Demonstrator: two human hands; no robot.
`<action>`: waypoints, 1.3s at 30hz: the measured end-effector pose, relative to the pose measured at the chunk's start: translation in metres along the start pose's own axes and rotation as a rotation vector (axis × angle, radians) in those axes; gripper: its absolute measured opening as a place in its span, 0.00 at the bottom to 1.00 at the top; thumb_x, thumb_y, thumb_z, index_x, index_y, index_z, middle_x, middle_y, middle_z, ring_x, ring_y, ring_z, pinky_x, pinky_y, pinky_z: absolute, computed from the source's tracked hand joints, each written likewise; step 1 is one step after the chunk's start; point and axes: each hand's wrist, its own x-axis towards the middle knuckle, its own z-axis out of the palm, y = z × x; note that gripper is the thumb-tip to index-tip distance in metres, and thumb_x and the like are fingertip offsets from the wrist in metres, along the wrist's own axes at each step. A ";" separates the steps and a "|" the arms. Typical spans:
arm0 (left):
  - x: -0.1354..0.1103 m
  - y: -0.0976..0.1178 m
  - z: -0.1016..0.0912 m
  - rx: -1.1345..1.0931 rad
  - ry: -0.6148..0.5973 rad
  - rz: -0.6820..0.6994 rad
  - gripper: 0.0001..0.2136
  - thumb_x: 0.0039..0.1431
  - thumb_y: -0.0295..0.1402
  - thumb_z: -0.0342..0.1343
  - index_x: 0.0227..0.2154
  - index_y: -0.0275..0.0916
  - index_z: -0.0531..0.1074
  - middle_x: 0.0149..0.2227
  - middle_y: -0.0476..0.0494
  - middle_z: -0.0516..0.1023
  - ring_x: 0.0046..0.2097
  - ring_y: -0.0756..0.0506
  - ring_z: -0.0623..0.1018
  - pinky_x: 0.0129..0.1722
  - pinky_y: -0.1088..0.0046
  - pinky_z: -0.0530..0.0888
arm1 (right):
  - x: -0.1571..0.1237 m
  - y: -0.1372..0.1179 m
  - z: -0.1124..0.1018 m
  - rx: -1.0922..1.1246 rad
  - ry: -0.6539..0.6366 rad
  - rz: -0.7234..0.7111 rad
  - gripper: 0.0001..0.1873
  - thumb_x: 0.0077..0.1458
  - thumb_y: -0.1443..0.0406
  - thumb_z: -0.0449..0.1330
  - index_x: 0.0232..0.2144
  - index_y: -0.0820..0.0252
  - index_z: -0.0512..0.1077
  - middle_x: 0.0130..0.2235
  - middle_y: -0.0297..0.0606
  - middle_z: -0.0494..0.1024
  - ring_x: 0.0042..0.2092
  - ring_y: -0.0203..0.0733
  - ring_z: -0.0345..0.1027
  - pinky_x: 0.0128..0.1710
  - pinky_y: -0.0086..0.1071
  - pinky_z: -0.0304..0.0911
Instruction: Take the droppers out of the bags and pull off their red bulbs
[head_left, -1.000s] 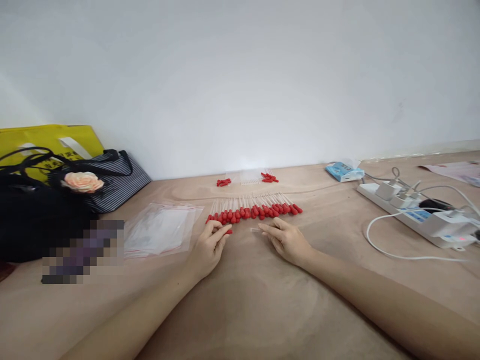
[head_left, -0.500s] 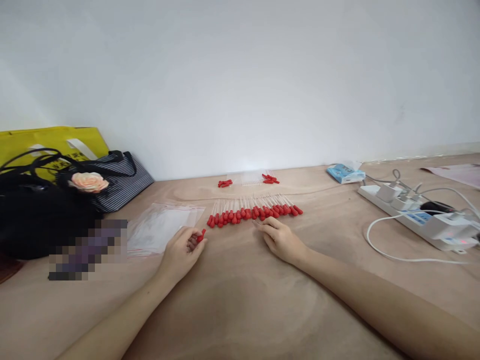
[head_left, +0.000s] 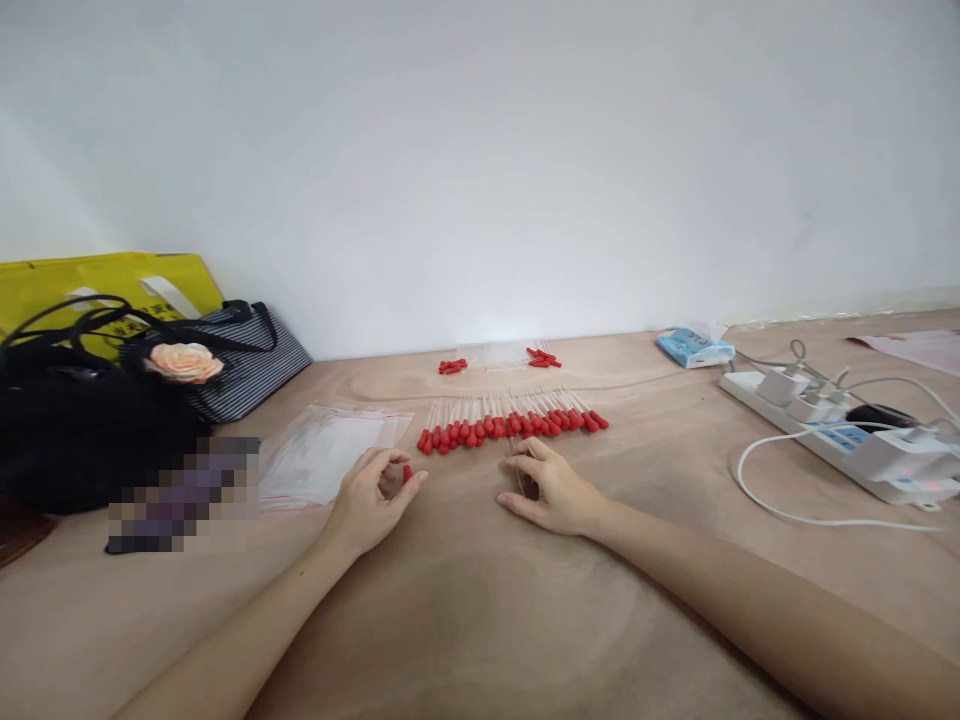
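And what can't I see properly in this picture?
All in the head view:
Red bulb, lower end: hidden by the left hand.
Anything inside the right hand: hidden by the hand itself.
Purplish thing: blurred into squares.
Pink sheet, right part: cut off by the edge.
Blue tissue pack, writing: too small to read.

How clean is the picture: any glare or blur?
All head view: a bright glow low on the wall; clear stems of the red-bulbed droppers barely resolve; pixelated patch at left; soft shadow along the right forearm.
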 end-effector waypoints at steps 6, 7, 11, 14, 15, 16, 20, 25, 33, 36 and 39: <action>0.023 -0.003 -0.004 0.050 -0.017 -0.002 0.11 0.47 0.40 0.51 0.31 0.39 0.68 0.34 0.45 0.70 0.36 0.45 0.70 0.31 0.71 0.68 | -0.008 0.016 -0.011 0.014 0.160 0.052 0.11 0.49 0.61 0.58 0.35 0.60 0.70 0.36 0.40 0.67 0.32 0.35 0.63 0.28 0.29 0.63; 0.029 -0.003 -0.004 0.059 -0.038 0.007 0.12 0.46 0.40 0.51 0.32 0.39 0.68 0.35 0.44 0.71 0.38 0.44 0.70 0.33 0.70 0.68 | -0.009 0.019 -0.014 0.017 0.184 0.068 0.10 0.49 0.62 0.57 0.34 0.60 0.71 0.35 0.39 0.67 0.31 0.34 0.63 0.27 0.29 0.62; 0.052 0.006 0.002 0.116 -0.117 0.055 0.12 0.47 0.42 0.51 0.30 0.40 0.69 0.35 0.45 0.72 0.42 0.43 0.70 0.42 0.65 0.66 | -0.015 0.025 -0.022 0.018 0.242 0.135 0.07 0.51 0.65 0.55 0.28 0.60 0.72 0.31 0.38 0.68 0.27 0.33 0.61 0.24 0.27 0.60; 0.061 0.013 0.008 0.183 -0.175 0.026 0.11 0.45 0.42 0.53 0.28 0.40 0.70 0.34 0.46 0.72 0.41 0.42 0.70 0.42 0.65 0.66 | -0.015 0.025 -0.022 0.001 0.230 0.108 0.07 0.51 0.67 0.54 0.26 0.60 0.71 0.31 0.38 0.68 0.29 0.34 0.62 0.26 0.28 0.61; 0.063 0.014 0.011 0.199 -0.193 0.020 0.11 0.44 0.42 0.54 0.27 0.41 0.70 0.33 0.46 0.72 0.41 0.42 0.70 0.41 0.66 0.66 | -0.015 0.024 -0.021 -0.008 0.213 0.086 0.07 0.51 0.67 0.54 0.26 0.60 0.71 0.31 0.38 0.68 0.30 0.34 0.63 0.28 0.28 0.62; 0.063 0.015 0.013 0.208 -0.205 0.019 0.11 0.43 0.43 0.54 0.26 0.41 0.70 0.33 0.46 0.71 0.40 0.42 0.70 0.41 0.66 0.66 | -0.015 0.024 -0.020 -0.018 0.194 0.063 0.06 0.51 0.67 0.54 0.27 0.60 0.71 0.31 0.38 0.68 0.31 0.34 0.63 0.29 0.29 0.62; 0.064 0.014 0.023 0.188 -0.186 0.031 0.10 0.44 0.42 0.54 0.24 0.40 0.69 0.32 0.47 0.71 0.38 0.44 0.71 0.39 0.67 0.67 | -0.015 0.024 -0.018 -0.064 0.155 0.009 0.05 0.50 0.68 0.54 0.28 0.60 0.71 0.33 0.39 0.69 0.33 0.36 0.64 0.32 0.30 0.63; 0.065 0.008 0.029 0.133 -0.060 -0.040 0.07 0.44 0.38 0.53 0.21 0.39 0.68 0.30 0.45 0.73 0.37 0.43 0.72 0.39 0.65 0.67 | -0.015 0.024 -0.019 -0.065 0.168 -0.028 0.06 0.50 0.69 0.54 0.28 0.60 0.71 0.33 0.38 0.68 0.33 0.36 0.64 0.32 0.30 0.63; 0.036 0.010 0.014 0.002 0.263 0.043 0.08 0.50 0.38 0.52 0.25 0.39 0.69 0.33 0.45 0.74 0.39 0.44 0.72 0.43 0.64 0.66 | -0.016 0.026 -0.017 -0.093 0.203 -0.082 0.08 0.51 0.69 0.53 0.34 0.59 0.70 0.35 0.39 0.69 0.35 0.37 0.64 0.35 0.31 0.64; 0.019 0.023 0.012 -0.023 0.137 0.248 0.07 0.51 0.36 0.52 0.27 0.39 0.70 0.33 0.45 0.73 0.39 0.45 0.71 0.43 0.65 0.65 | -0.016 0.023 -0.017 -0.162 0.330 -0.113 0.16 0.51 0.67 0.53 0.45 0.60 0.65 0.39 0.43 0.68 0.42 0.41 0.63 0.40 0.36 0.63; 0.010 0.036 0.017 -0.067 -0.027 0.410 0.06 0.52 0.34 0.52 0.29 0.39 0.71 0.33 0.45 0.73 0.39 0.46 0.70 0.42 0.66 0.66 | -0.016 0.019 -0.019 -0.271 0.357 -0.182 0.22 0.52 0.64 0.54 0.50 0.59 0.61 0.45 0.46 0.66 0.47 0.45 0.60 0.46 0.41 0.59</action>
